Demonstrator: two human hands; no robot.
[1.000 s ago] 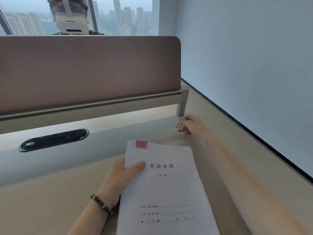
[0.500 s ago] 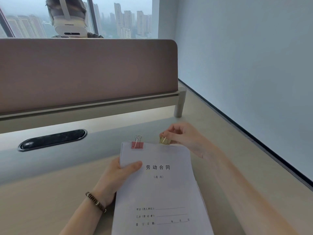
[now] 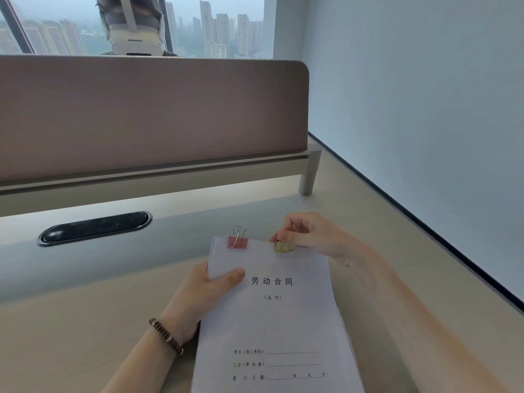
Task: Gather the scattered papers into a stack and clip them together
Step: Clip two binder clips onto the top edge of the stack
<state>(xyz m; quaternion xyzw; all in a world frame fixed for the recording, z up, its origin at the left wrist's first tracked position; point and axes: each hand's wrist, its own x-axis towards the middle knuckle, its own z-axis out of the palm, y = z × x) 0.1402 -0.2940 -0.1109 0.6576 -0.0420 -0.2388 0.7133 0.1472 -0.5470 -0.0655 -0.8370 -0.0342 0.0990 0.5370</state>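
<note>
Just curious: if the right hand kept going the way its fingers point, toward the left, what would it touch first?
Probably the pink binder clip on the white paper stack's top edge; depth is unclear.

High-rise office, desk (image 3: 85,321) with divider screen (image 3: 147,114), towers through window (image 3: 226,26)

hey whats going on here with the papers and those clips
A person is clipping a stack of papers together at a desk. The left hand grips the stack's left edge, thumb on the top sheet. A pink binder clip already sits on the top edge. The right hand pinches a yellow binder clip at that same edge, to the right of the pink one; whether it is fully seated cannot be told.
</note>
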